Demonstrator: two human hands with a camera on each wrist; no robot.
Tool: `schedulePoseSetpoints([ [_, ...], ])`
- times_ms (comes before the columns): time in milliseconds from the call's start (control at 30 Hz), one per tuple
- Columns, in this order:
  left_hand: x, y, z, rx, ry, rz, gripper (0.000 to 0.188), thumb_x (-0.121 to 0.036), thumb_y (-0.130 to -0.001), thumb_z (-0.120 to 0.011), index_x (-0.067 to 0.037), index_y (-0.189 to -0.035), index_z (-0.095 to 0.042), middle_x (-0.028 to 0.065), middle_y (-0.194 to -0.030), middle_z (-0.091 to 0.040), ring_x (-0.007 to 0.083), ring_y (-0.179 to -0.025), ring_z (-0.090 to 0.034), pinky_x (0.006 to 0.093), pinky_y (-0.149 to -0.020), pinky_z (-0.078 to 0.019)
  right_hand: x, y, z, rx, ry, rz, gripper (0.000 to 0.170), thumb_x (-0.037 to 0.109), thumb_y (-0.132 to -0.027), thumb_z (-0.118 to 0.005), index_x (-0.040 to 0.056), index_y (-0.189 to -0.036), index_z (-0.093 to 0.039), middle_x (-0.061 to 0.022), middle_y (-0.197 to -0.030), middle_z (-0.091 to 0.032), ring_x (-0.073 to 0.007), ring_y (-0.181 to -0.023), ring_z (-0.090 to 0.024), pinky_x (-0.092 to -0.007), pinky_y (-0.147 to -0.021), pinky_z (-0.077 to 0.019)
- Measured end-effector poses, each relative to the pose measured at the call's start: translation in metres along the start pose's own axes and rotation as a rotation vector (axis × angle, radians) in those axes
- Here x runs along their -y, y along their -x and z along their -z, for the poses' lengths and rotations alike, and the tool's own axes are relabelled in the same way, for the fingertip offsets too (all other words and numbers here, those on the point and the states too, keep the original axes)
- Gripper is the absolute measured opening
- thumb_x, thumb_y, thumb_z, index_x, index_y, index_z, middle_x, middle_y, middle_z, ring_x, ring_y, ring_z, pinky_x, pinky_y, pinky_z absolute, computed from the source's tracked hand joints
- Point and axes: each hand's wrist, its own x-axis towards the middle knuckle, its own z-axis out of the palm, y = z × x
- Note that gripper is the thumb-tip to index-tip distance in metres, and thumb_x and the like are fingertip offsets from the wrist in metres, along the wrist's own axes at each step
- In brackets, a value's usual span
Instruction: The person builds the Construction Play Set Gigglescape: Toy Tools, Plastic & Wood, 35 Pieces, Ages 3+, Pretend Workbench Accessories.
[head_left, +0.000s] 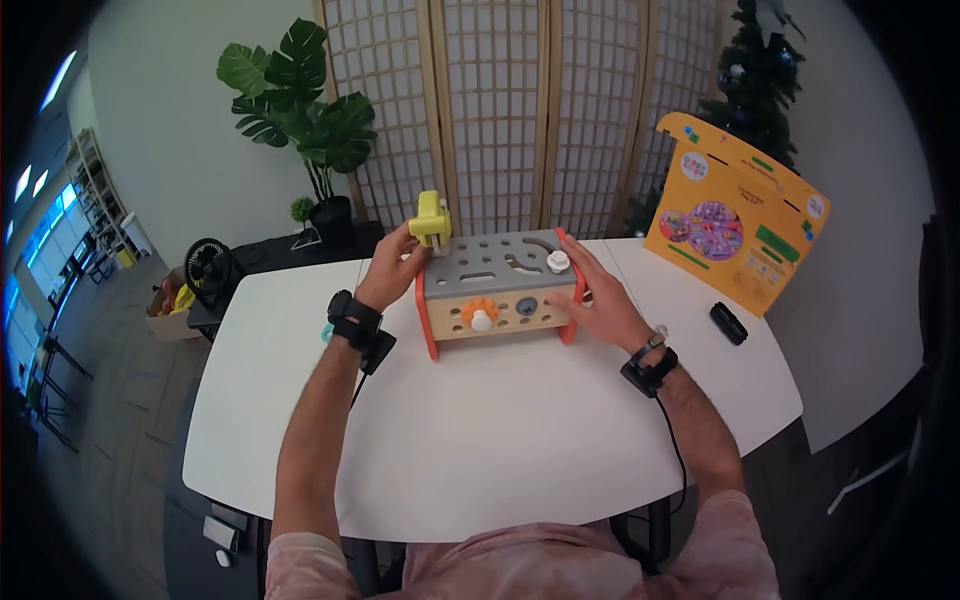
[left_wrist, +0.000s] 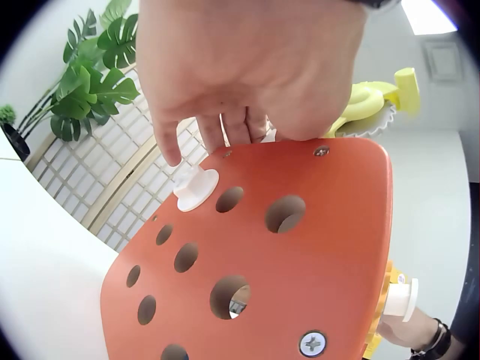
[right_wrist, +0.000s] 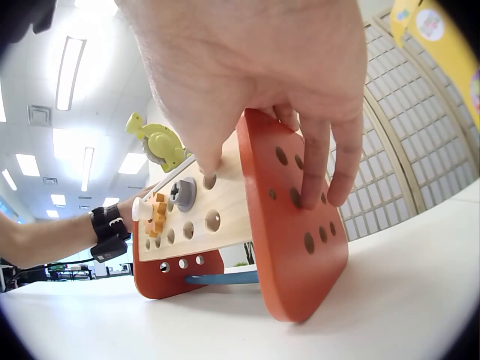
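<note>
A toy workbench (head_left: 502, 312) with a grey perforated top, pale wooden front and red end panels stands on the white table. My left hand (head_left: 395, 270) grips its upper left back edge, the fingers partly hidden behind the red panel (left_wrist: 300, 247). Close to the little finger, a white plastic peg (left_wrist: 196, 187) sticks out of that panel. At the right end, my right hand (head_left: 608, 308) holds the bench, thumb on the wooden front and fingers down the red side (right_wrist: 289, 247). A yellow-green toy circular saw (head_left: 432, 222) stands at the top left corner, beside the left hand.
An orange gear (head_left: 481, 313) with a white peg and a grey bolt (head_left: 527, 307) sit on the front; another white peg (head_left: 558, 261) tops the bench. A yellow box (head_left: 735, 215) and a black case (head_left: 729, 324) are right. A teal piece (head_left: 327, 333) lies near the left wrist.
</note>
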Motion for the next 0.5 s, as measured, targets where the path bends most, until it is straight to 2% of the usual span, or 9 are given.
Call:
schedulePoseSetpoints([
  [67,0.000,0.000,-0.001,0.001,-0.031,-0.039,0.033,-0.010,-0.110,-0.062,-0.002,-0.143,-0.063,0.0134,-0.128,-0.076,0.0214,-0.123,-0.073,0.0383,-0.113,-0.0541,0.007,0.000,0.002,0.033,-0.101,-0.098,0.092,0.044,-0.099,-0.081,0.0085,-0.171,-0.035,-0.0143,-0.181,-0.030,-0.0360,-0.157,-0.048,-0.0468,-0.124,-0.0486],
  [133,0.001,-0.001,0.001,0.001,-0.029,-0.024,0.033,-0.011,-0.111,-0.061,-0.002,-0.143,-0.062,0.0133,-0.127,-0.076,0.0227,-0.121,-0.073,0.0395,-0.112,-0.0543,0.001,-0.001,0.001,0.008,-0.087,-0.034,0.092,0.039,-0.100,-0.081,0.0088,-0.172,-0.033,-0.0127,-0.181,-0.031,-0.0341,-0.155,-0.051,-0.0462,-0.121,-0.0519],
  [200,-0.002,0.000,-0.001,-0.006,-0.053,0.045,0.037,-0.013,-0.112,-0.061,-0.003,-0.147,-0.059,0.0130,-0.129,-0.075,0.0223,-0.120,-0.073,0.0407,-0.111,-0.0549,0.000,0.001,0.004,0.055,-0.134,-0.061,0.090,0.026,-0.100,-0.077,0.0091,-0.174,-0.029,-0.0135,-0.182,-0.029,-0.0337,-0.151,-0.056,-0.0447,-0.116,-0.0566],
  [300,-0.005,0.004,0.000,0.031,-0.092,0.078,0.040,-0.019,-0.113,-0.060,-0.004,-0.151,-0.057,0.0136,-0.135,-0.072,0.0221,-0.130,-0.067,0.0401,-0.116,-0.0501,-0.003,0.005,0.005,0.045,-0.246,-0.049,0.090,0.013,-0.097,-0.070,0.0097,-0.175,-0.027,-0.0179,-0.179,-0.034,-0.0338,-0.147,-0.060,-0.0432,-0.110,-0.0604],
  [333,-0.006,0.007,0.000,0.044,-0.091,0.074,0.041,-0.020,-0.114,-0.060,-0.004,-0.151,-0.057,0.0137,-0.137,-0.070,0.0219,-0.134,-0.064,0.0395,-0.118,-0.0478,-0.001,0.007,0.004,0.040,-0.245,-0.042,0.090,0.013,-0.097,-0.070,0.0097,-0.175,-0.027,-0.0179,-0.179,-0.034,-0.0338,-0.147,-0.060,-0.0432,-0.110,-0.0604],
  [400,-0.007,0.011,-0.001,0.073,-0.018,0.117,0.041,-0.023,-0.115,-0.059,-0.003,-0.150,-0.057,0.0126,-0.137,-0.068,0.0212,-0.133,-0.061,0.0371,-0.118,-0.0459,0.002,0.009,0.002,0.022,-0.229,-0.105,0.090,0.008,-0.095,-0.065,0.0086,-0.176,-0.026,-0.0237,-0.164,-0.053,-0.0348,-0.137,-0.067,-0.0434,-0.105,-0.0623],
  [433,-0.008,0.013,-0.001,0.076,-0.023,0.145,0.041,-0.024,-0.115,-0.059,-0.002,-0.150,-0.057,0.0116,-0.135,-0.068,0.0208,-0.129,-0.061,0.0363,-0.115,-0.0466,0.001,0.007,0.002,0.018,-0.228,-0.105,0.090,0.008,-0.095,-0.065,0.0086,-0.176,-0.026,-0.0237,-0.164,-0.053,-0.0348,-0.137,-0.067,-0.0434,-0.105,-0.0623],
  [467,-0.011,0.015,-0.002,0.080,-0.028,0.173,0.041,-0.024,-0.115,-0.059,-0.002,-0.149,-0.057,0.0106,-0.134,-0.068,0.0204,-0.125,-0.062,0.0354,-0.113,-0.0473,-0.001,0.006,0.001,0.019,-0.231,-0.130,0.087,0.008,-0.095,-0.065,0.0073,-0.174,-0.027,-0.0244,-0.155,-0.061,-0.0354,-0.131,-0.071,-0.0438,-0.104,-0.0625],
  [500,-0.015,0.017,-0.005,0.054,-0.038,0.116,0.039,-0.026,-0.116,-0.059,-0.001,-0.145,-0.059,0.0116,-0.126,-0.067,0.0217,-0.115,-0.062,0.0353,-0.106,-0.0490,-0.003,0.005,-0.001,0.021,-0.235,-0.157,0.085,0.008,-0.096,-0.064,0.0060,-0.173,-0.029,-0.0252,-0.145,-0.068,-0.0361,-0.124,-0.075,-0.0442,-0.103,-0.0626],
])
